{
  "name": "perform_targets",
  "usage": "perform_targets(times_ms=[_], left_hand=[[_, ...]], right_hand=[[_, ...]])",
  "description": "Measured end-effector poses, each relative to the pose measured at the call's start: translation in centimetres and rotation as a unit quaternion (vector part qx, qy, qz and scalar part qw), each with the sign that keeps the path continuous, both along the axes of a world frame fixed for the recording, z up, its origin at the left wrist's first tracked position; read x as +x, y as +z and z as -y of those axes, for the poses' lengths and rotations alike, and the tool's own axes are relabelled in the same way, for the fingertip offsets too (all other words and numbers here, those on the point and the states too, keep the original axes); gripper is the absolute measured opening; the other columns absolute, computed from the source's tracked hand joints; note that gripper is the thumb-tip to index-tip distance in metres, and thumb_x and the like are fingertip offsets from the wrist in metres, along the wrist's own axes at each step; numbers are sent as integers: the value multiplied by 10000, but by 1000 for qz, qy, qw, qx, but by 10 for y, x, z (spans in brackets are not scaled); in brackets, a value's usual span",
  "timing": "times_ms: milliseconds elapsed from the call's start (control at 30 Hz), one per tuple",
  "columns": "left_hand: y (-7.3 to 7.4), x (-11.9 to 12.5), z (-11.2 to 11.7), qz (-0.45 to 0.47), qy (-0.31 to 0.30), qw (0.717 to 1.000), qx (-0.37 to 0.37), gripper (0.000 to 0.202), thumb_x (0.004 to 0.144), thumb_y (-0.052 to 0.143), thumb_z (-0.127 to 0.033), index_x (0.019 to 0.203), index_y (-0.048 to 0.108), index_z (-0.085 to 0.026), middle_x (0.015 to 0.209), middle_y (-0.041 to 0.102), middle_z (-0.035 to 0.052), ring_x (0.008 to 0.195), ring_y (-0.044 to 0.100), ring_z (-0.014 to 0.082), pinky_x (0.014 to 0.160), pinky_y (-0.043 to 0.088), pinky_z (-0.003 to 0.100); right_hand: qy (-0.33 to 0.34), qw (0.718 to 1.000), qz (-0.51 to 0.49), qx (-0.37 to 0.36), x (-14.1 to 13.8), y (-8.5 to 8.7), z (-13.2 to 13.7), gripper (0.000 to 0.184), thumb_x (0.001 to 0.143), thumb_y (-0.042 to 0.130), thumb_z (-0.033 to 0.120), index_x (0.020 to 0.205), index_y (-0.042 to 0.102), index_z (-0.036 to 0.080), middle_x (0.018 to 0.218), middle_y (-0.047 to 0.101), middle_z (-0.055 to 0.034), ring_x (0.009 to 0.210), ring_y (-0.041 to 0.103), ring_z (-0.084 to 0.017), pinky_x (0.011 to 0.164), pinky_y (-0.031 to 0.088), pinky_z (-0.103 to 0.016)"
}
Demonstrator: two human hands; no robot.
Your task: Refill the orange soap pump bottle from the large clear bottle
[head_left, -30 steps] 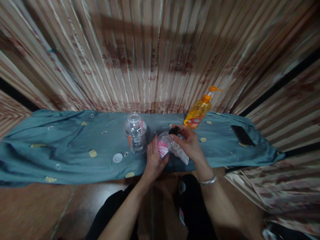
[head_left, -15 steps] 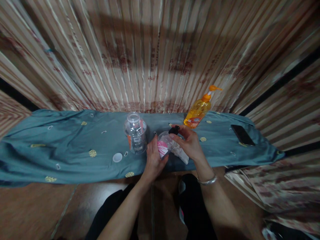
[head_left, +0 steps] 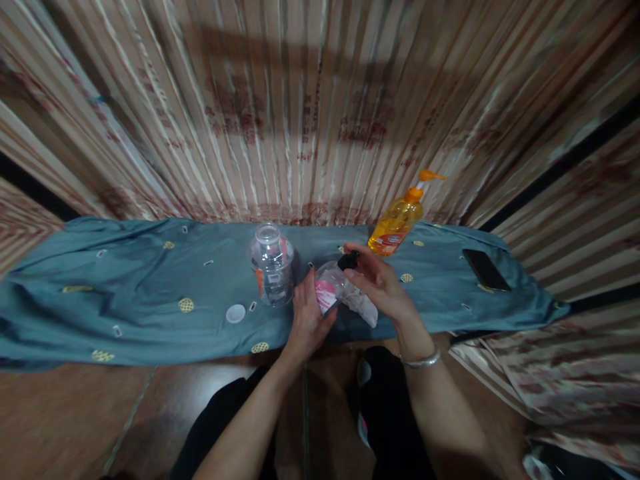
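Observation:
My left hand (head_left: 311, 310) is wrapped round a small clear bottle (head_left: 326, 293) with a pink and white label, which is tilted toward the right. At the bottle's upper end is a black cap (head_left: 349, 261), possibly a pump head. The thumb and fingers of my right hand (head_left: 377, 280) are closed on that cap. A crumpled whitish piece (head_left: 364, 308), tissue or thin plastic, lies under my right hand. Left of my hands stands a large clear plastic bottle (head_left: 273, 267) without a lid, and a white round lid (head_left: 235, 313) lies near it.
An orange pump bottle (head_left: 397, 223) stands at the back right. Farther right lies a black phone (head_left: 485, 270). A teal cloth with yellow prints (head_left: 140, 287) covers the narrow table. Behind it hangs a striped curtain (head_left: 280, 120).
My right hand's fingers have shifted slightly around the black cap, and its wrist has moved a little to the right. The left hand and the small bottle are nearly still.

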State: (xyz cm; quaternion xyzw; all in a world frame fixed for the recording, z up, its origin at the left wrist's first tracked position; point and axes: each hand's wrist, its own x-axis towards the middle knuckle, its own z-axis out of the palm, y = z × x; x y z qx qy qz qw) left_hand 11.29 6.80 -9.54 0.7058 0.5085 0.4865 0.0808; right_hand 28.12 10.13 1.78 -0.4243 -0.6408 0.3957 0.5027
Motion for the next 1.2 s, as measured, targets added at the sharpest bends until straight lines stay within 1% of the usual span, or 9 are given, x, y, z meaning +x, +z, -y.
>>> perform_targets(times_ms=[133, 200, 433, 567, 633, 800, 867, 967, 1200], left_hand=[[0, 0, 0, -1, -3, 1000, -4, 1045, 781, 735, -153, 1646, 154, -220, 1575, 480, 207, 1352, 547, 371, 1138, 450, 584], [0, 1, 0, 1, -1, 1000, -4, 1048, 776, 738, -156, 1647, 159, -216, 1562, 495, 205, 1353, 544, 372, 1136, 453, 587], [1, -1, 1, 4, -7, 1000, -5, 1011, 802, 729, -170, 1653, 185, -206, 1585, 479, 207, 1380, 533, 365, 1157, 438, 582], [0, 0, 0, 7, -4, 1000, -3, 1020, 791, 734, -171, 1652, 187, -202, 1578, 486, 209, 1371, 539, 369, 1150, 443, 587], [0, 1, 0, 6, -3, 1000, -1, 1025, 785, 735, -162, 1649, 185, -201, 1579, 485, 211, 1370, 538, 371, 1150, 441, 591], [1, 1, 1, 1, -5, 1000, 2, 1012, 789, 727, -157, 1642, 184, -208, 1561, 500, 209, 1356, 549, 371, 1151, 437, 598], [1, 1, 2, -1, -6, 1000, 3, 1019, 787, 726, -154, 1643, 176, -213, 1559, 499, 208, 1356, 548, 373, 1147, 441, 597], [2, 0, 2, -3, -9, 1000, 4, 1021, 791, 722, -152, 1645, 168, -218, 1561, 495, 206, 1362, 541, 372, 1145, 446, 591], [3, 0, 3, -6, -9, 1000, 1, 1008, 799, 715, -159, 1647, 173, -211, 1562, 493, 210, 1362, 539, 374, 1145, 441, 594]], right_hand=[[-133, 988, 77, 34, -5, -1, 0, 616, 704, 855, 694, 1106, 748, 239, 1193, 776, -96, 1155, 704, -323, 1109, 504, -544], [-142, 986, 78, 30, -5, -1, 0, 606, 703, 857, 685, 1094, 755, 233, 1135, 787, -89, 1116, 715, -321, 1093, 512, -537], [10, 1000, 0, -5, 3, 3, 1, 546, 830, 793, 600, 1256, 729, 265, 1225, 783, -58, 1184, 709, -272, 1111, 521, -452], [47, 999, -10, -19, 5, 3, 2, 571, 844, 768, 628, 1295, 707, 285, 1340, 742, -56, 1277, 673, -270, 1143, 504, -449], [20, 1000, 14, -6, 3, 2, 2, 626, 810, 786, 654, 1299, 698, 274, 1349, 734, -72, 1266, 674, -279, 1138, 506, -464], [-137, 986, 89, 15, -4, -1, 3, 722, 689, 837, 728, 1184, 731, 214, 1161, 782, -115, 1129, 709, -340, 1082, 518, -553], [-153, 984, 88, 20, -6, -1, 3, 716, 682, 837, 732, 1164, 738, 212, 1143, 788, -114, 1132, 710, -349, 1078, 515, -559], [-122, 990, 69, 19, -4, -1, 2, 678, 723, 825, 693, 1193, 735, 212, 1168, 787, -113, 1144, 713, -337, 1088, 510, -543], [17, 1000, 14, -9, 6, 5, 2, 565, 830, 793, 578, 1296, 704, 271, 1241, 778, -57, 1171, 712, -262, 1088, 541, -438]])
